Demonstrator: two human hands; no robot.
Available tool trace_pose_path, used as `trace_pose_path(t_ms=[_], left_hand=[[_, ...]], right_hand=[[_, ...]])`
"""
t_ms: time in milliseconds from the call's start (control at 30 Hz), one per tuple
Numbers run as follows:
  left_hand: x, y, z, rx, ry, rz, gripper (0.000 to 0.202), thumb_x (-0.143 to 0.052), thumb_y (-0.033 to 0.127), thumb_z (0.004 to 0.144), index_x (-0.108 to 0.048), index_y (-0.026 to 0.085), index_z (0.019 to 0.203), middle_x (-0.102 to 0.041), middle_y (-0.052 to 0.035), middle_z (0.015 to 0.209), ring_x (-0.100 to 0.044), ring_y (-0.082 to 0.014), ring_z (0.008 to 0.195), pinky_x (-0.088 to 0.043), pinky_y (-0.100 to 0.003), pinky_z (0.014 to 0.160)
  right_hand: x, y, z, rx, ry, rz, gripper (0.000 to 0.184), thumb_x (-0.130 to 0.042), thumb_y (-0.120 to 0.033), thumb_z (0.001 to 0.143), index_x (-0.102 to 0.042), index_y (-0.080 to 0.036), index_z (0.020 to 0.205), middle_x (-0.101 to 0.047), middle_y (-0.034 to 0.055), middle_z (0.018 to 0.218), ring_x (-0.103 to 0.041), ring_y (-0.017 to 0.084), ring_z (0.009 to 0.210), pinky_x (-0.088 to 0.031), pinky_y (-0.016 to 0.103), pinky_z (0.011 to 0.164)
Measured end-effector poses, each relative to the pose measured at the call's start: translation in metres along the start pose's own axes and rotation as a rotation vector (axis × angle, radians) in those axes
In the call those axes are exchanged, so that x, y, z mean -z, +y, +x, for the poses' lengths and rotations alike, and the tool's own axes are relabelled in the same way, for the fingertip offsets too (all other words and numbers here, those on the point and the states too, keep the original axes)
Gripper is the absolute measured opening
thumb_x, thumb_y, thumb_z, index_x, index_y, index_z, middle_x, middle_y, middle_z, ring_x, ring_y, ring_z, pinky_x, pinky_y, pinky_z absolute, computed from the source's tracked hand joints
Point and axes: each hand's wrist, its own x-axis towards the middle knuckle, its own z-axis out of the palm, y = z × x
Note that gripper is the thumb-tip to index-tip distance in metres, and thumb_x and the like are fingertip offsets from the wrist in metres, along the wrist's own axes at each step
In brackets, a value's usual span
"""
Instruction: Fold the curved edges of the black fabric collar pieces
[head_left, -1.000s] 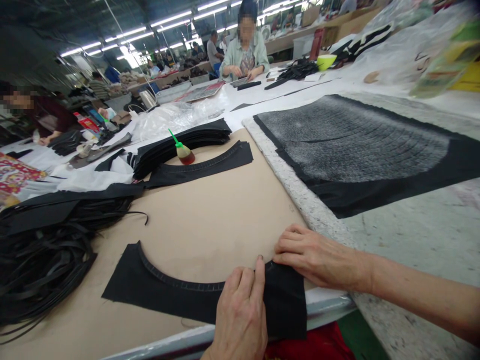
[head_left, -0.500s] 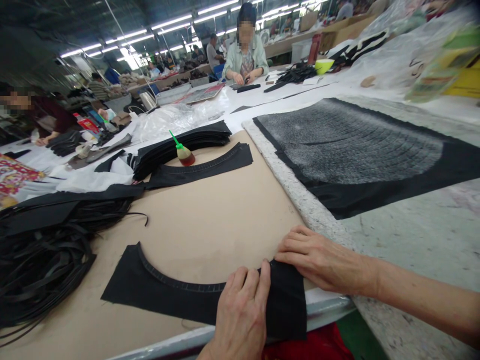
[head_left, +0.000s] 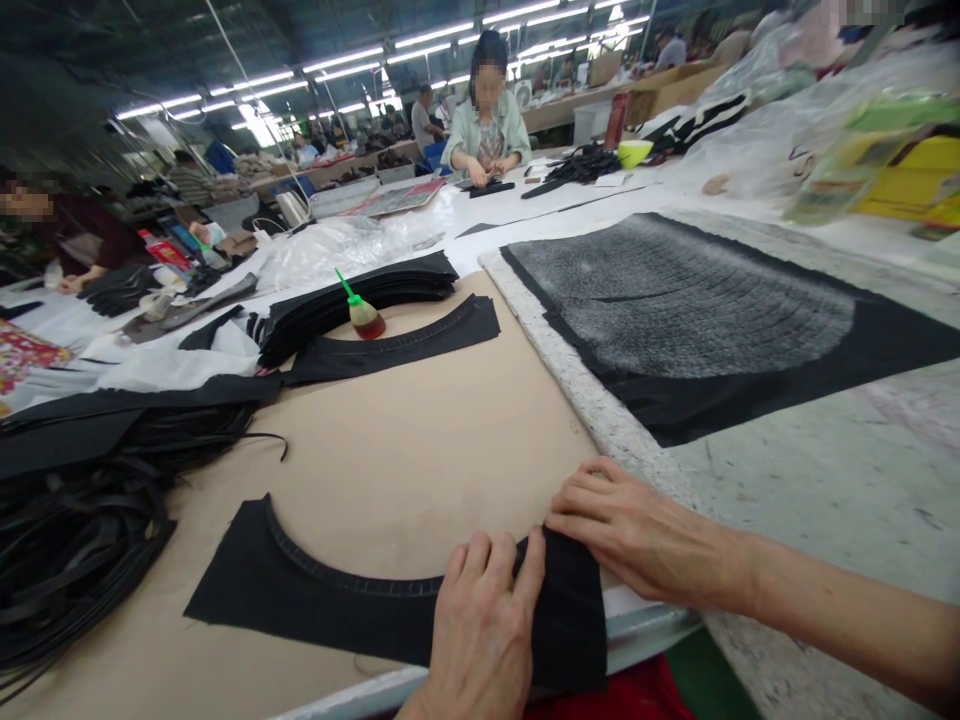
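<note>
A curved black fabric piece (head_left: 315, 600) lies on brown paper (head_left: 420, 440) at the near edge of the table. My left hand (head_left: 484, 625) rests on its right part, fingers flat and pressing the inner curved edge. My right hand (head_left: 637, 535) lies flat on the piece's right end, fingers stretched out and pointing left. Neither hand grips anything.
A similar black piece (head_left: 397, 345) and a stack of more (head_left: 352, 295) lie farther back, with a small green-capped bottle (head_left: 364, 315). Black strips (head_left: 75, 500) are heaped at the left. A grey felt board (head_left: 750, 420) with a black sheet (head_left: 712, 310) is at the right. Other people work at far tables.
My left hand's fingers have crept a little to the right along the curved edge toward my right hand. The view has shifted slightly.
</note>
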Motion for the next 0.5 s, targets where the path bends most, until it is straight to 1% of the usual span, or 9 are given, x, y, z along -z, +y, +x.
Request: trace_pose_path(t_ms=[133, 233, 300, 400, 500], left_hand=[[0.001, 0.001, 0.0, -0.032, 0.021, 0.041, 0.058, -0.054, 0.006, 0.078, -0.047, 0.02, 0.134, -0.052, -0.0054, 0.095, -0.045, -0.0216, 0.084, -0.042, -0.036, 0.073], [-0.002, 0.002, 0.0, -0.054, 0.053, 0.071, 0.054, -0.053, 0.007, 0.08, -0.048, 0.017, 0.133, -0.052, -0.0055, 0.093, -0.046, -0.0216, 0.084, -0.042, -0.035, 0.073], [-0.005, 0.003, -0.001, -0.051, 0.074, 0.083, 0.05, -0.053, 0.01, 0.082, -0.049, 0.016, 0.132, -0.052, -0.0057, 0.092, -0.046, -0.0217, 0.084, -0.043, -0.035, 0.073], [-0.01, 0.004, -0.002, -0.039, 0.077, 0.094, 0.044, -0.05, 0.014, 0.086, -0.051, 0.017, 0.13, -0.051, -0.0064, 0.092, -0.047, -0.0217, 0.085, -0.044, -0.036, 0.075], [-0.01, 0.004, -0.003, -0.036, 0.072, 0.096, 0.043, -0.05, 0.016, 0.088, -0.051, 0.018, 0.131, -0.051, -0.0068, 0.092, -0.047, -0.0217, 0.087, -0.044, -0.036, 0.077]], right_hand=[[0.0, 0.005, -0.003, 0.034, 0.039, -0.047, 0.033, -0.042, -0.007, 0.086, -0.06, -0.014, 0.113, -0.061, 0.0077, 0.098, -0.053, 0.019, 0.092, -0.036, 0.042, 0.093], [-0.003, -0.003, -0.005, -0.009, 0.095, -0.089, 0.036, -0.041, -0.007, 0.086, -0.058, -0.015, 0.117, -0.062, 0.0085, 0.103, -0.053, 0.021, 0.096, -0.036, 0.045, 0.095], [-0.008, -0.015, -0.006, -0.068, 0.127, -0.092, 0.041, -0.041, -0.005, 0.084, -0.057, -0.017, 0.12, -0.061, 0.0085, 0.112, -0.052, 0.022, 0.105, -0.031, 0.048, 0.101], [-0.021, -0.033, -0.008, -0.161, 0.169, -0.107, 0.051, -0.041, -0.003, 0.079, -0.054, -0.018, 0.125, -0.057, 0.0075, 0.127, -0.046, 0.022, 0.12, -0.02, 0.05, 0.11], [-0.031, -0.043, -0.01, -0.233, 0.215, -0.145, 0.051, -0.043, -0.005, 0.079, -0.054, -0.019, 0.127, -0.054, 0.0066, 0.133, -0.041, 0.022, 0.127, -0.013, 0.049, 0.114]])
